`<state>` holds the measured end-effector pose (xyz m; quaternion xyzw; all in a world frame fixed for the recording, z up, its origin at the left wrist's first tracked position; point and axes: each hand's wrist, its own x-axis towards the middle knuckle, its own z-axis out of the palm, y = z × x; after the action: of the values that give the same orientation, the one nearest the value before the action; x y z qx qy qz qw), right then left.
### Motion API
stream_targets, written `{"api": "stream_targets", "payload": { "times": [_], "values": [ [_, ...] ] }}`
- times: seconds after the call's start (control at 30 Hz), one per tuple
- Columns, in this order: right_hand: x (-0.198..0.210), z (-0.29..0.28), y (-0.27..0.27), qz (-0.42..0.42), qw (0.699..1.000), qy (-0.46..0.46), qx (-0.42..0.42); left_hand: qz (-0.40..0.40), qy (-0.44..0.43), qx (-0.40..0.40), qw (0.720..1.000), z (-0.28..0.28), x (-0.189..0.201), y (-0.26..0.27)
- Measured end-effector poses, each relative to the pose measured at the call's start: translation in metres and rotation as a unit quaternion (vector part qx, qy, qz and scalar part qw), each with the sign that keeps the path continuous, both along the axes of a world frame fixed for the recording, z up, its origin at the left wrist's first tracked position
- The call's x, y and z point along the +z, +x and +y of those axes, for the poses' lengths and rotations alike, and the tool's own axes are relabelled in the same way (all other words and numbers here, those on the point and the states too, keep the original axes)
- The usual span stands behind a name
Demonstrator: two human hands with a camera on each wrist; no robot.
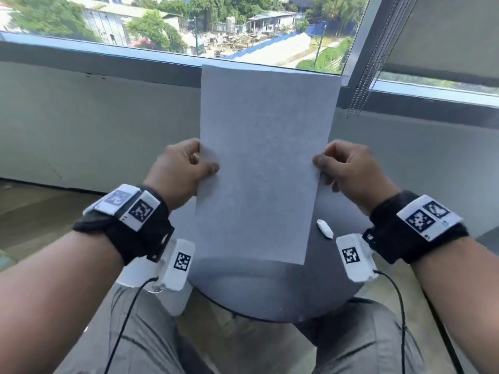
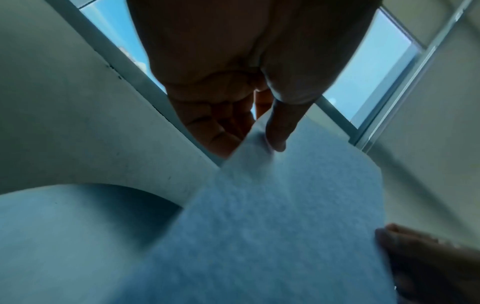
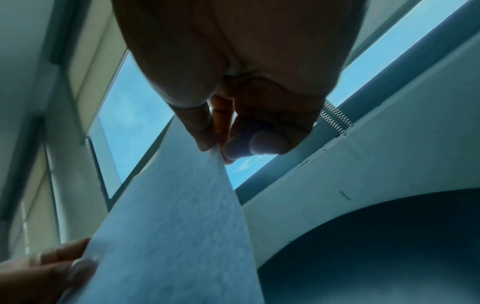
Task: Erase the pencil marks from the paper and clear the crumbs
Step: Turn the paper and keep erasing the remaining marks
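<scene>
A white sheet of paper (image 1: 264, 163) is held upright in the air above a small round grey table (image 1: 270, 292). My left hand (image 1: 183, 168) pinches its left edge, thumb on the near face. At the opposite edge my right hand (image 1: 345, 168) pinches it the same way. No pencil marks show on the side facing me. A white eraser (image 1: 325, 229) lies on the table under the right hand. The left wrist view shows the paper (image 2: 272, 216) with the thumb (image 2: 278, 127) on it. The right wrist view shows the paper (image 3: 182, 216) pinched between fingertips (image 3: 207, 135).
A grey wall and a window sill (image 1: 108, 63) stand just beyond the table. Blind cords (image 1: 359, 85) hang at the right of the window. My knees in grey trousers (image 1: 140, 333) sit under the table's near edge. Cables run from both wrist cameras.
</scene>
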<state>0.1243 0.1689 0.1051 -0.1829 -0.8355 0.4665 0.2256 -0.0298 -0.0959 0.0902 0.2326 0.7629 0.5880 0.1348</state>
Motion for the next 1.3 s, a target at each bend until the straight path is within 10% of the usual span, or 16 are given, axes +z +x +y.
{"api": "stream_targets", "payload": {
  "times": [0.33, 0.57, 0.8, 1.3],
  "values": [
    [-0.122, 0.050, 0.015, -0.416, 0.883, 0.215, -0.032, -0.042, -0.310, -0.035, 0.949, -0.003, -0.101, 0.014],
    [-0.134, 0.043, 0.005, -0.409, 0.879, 0.243, -0.028, 0.166, -0.404, -0.096, 0.895, 0.001, -0.095, 0.027],
    [-0.115, 0.011, 0.005, -0.351, 0.912, 0.210, 0.032, 0.231, -0.534, -0.286, 0.761, 0.017, -0.112, 0.063],
    [-0.127, -0.076, 0.020, -0.279, 0.824, 0.426, 0.250, 0.276, -0.569, -0.322, 0.705, 0.019, -0.117, 0.065]
  ]
}}
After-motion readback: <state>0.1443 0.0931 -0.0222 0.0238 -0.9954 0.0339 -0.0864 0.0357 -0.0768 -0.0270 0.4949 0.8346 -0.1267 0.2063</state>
